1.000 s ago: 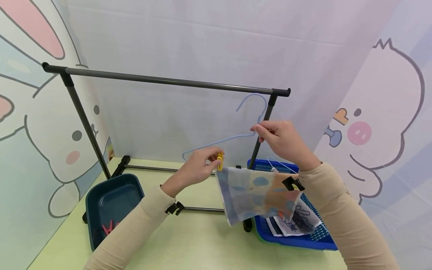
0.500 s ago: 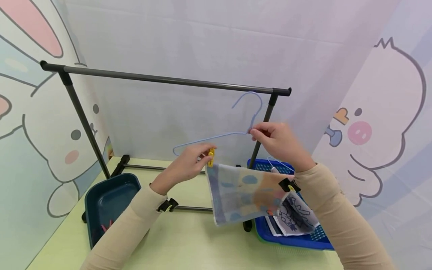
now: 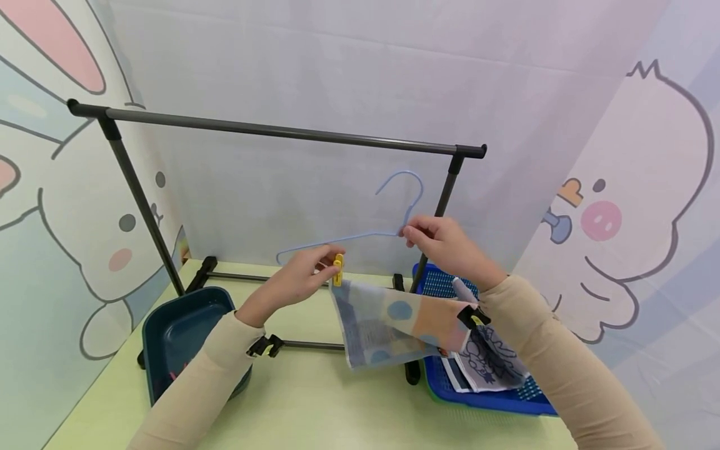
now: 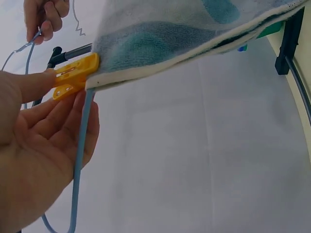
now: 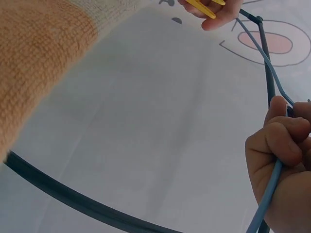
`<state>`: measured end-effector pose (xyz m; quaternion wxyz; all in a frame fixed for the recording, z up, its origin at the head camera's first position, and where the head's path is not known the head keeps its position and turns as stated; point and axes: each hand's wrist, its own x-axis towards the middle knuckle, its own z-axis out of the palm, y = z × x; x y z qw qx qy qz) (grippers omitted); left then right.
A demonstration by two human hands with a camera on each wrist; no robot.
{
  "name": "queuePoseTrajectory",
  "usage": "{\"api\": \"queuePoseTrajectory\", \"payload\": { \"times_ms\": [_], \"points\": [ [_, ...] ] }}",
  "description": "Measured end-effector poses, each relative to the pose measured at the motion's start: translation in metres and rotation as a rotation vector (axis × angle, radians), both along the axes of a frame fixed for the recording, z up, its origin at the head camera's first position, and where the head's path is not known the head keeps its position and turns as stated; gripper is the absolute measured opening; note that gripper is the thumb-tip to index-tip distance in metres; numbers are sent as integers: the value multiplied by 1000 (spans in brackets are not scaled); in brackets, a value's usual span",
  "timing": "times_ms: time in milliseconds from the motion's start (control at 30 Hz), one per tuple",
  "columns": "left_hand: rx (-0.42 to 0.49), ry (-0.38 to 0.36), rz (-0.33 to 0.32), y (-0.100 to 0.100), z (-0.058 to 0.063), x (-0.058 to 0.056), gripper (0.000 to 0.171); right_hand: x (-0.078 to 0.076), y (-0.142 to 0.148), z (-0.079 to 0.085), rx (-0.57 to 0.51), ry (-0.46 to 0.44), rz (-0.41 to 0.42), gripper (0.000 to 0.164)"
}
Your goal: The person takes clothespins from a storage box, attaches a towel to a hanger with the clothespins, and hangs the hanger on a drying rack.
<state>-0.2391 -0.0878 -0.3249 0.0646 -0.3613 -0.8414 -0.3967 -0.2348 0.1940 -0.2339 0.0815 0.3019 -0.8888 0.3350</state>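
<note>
By the left hand [image 3: 296, 278], a yellow clothes peg [image 3: 338, 270] is pinched between thumb and fingers; in the head view the peg is held nearly upright, its lower end on the upper left corner of a patterned towel [image 3: 388, 325]. By the right hand [image 3: 444, 247], a blue hanger [image 3: 360, 235] is gripped at its neck. The hook is turned upward, its tip directed down and left, and the visible shoulder is sloped gently down to the left. The towel's long axis is laid left to right, its top edge dipped rightward. All are held over the table [image 3: 304, 406], below the rack's top bar [image 3: 281, 131], with the towel's right end seen before the blue basket [image 3: 478, 400].
</note>
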Motion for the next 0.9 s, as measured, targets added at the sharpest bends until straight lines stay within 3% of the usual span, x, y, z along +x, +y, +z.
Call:
{"api": "queuePoseTrajectory", "payload": {
  "times_ms": [433,767,900],
  "points": [
    [-42,-114,-10,-8,-1,6,30,-1,-5,-7,-48,32,18,22],
    [-101,63,-6,-13,7,11,21,2,-12,-2,-53,49,19,24],
    [-102,81,24,-11,9,14,19,5,-15,0,-50,37,11,24]
  ]
}}
